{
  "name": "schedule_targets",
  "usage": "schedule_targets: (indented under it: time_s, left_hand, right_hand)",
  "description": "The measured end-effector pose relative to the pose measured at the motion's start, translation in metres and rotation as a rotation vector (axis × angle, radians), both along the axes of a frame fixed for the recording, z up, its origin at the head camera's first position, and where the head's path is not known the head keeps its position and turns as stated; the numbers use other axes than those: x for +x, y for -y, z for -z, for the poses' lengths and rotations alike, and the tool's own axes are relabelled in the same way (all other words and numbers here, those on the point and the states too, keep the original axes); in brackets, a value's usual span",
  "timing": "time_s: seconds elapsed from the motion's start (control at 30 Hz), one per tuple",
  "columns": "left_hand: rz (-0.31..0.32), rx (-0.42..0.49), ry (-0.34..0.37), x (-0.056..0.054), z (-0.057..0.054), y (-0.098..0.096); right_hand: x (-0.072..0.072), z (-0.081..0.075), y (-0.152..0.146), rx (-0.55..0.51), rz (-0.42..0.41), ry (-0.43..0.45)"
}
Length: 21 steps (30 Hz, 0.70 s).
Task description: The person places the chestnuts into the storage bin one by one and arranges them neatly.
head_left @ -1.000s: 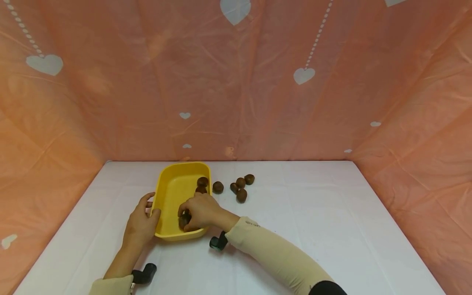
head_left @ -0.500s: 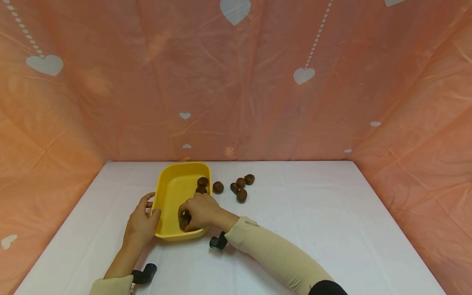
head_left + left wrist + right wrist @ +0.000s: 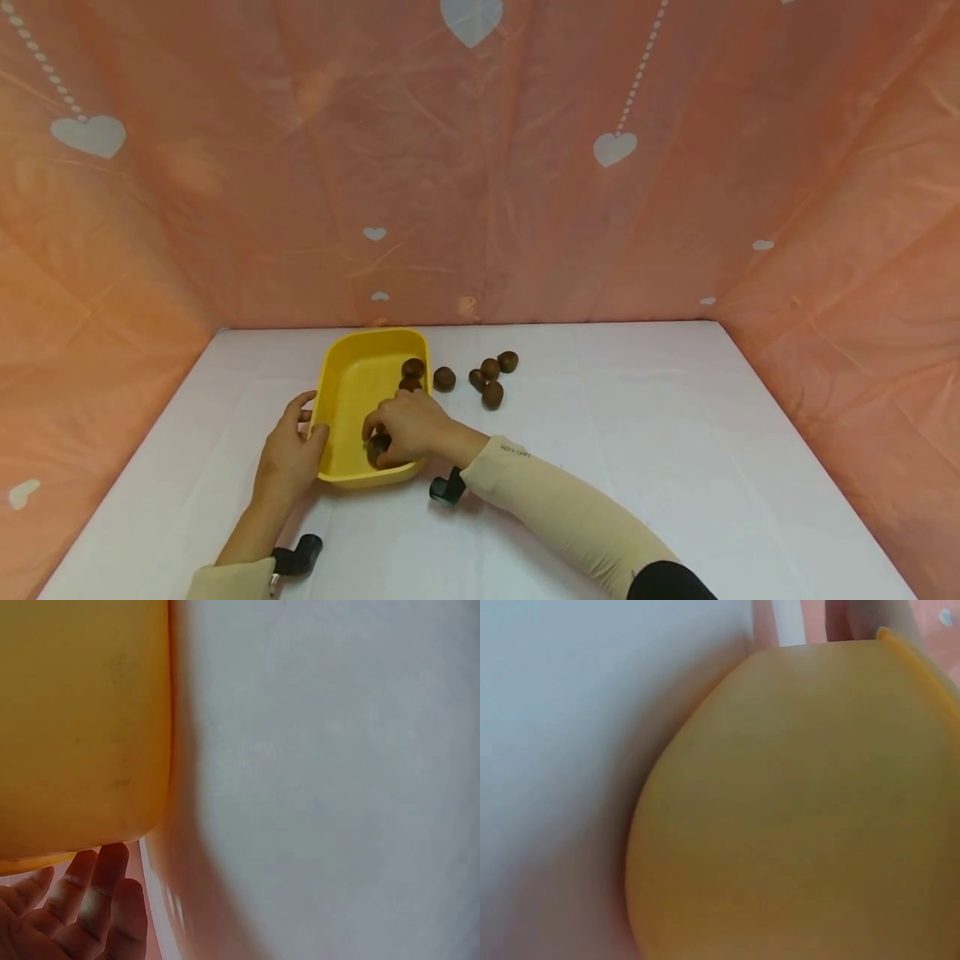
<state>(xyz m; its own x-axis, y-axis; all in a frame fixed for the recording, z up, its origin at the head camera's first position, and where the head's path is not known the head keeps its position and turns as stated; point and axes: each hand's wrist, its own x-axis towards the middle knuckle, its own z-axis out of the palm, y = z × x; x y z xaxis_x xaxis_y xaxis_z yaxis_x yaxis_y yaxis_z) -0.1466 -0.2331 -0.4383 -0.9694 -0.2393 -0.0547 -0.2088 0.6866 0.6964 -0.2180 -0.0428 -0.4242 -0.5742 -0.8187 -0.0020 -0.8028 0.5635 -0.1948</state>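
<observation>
Brown nut [image 3: 377, 450] between hands [image 3: 287, 457] [image 3: 411, 425], apparently pinched by right.

The yellow tray [image 3: 356, 396] is smooth plastic with a soft sheen inside; its outer wall looks matt and bears small dark marks. The chestnuts [image 3: 492, 395] have smooth, faintly glossy shells. The white top of the table [image 3: 637, 433] looks matt, cloth-like and lightly creased. Beyond its far edge, the orange curtain [image 3: 555, 217] looks thin, wrinkled and slightly shiny. The beige sleeves [image 3: 570, 521] are matt cloth; the wrist cameras [image 3: 300, 556] look like hard black plastic.
</observation>
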Motion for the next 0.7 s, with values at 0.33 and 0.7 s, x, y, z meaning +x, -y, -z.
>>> schedule_targets:
  time_s: [0.33,0.7]
  left_hand:
    - [-0.002,-0.005,-0.011,-0.001,0.0,0.001]
    - [-0.004,-0.004,-0.01,0.0,-0.001,-0.001]
  right_hand:
    - [-0.002,-0.012,-0.026,-0.278,-0.096,0.126]
    - [-0.001,-0.021,-0.056,-0.394,-0.086,0.119]
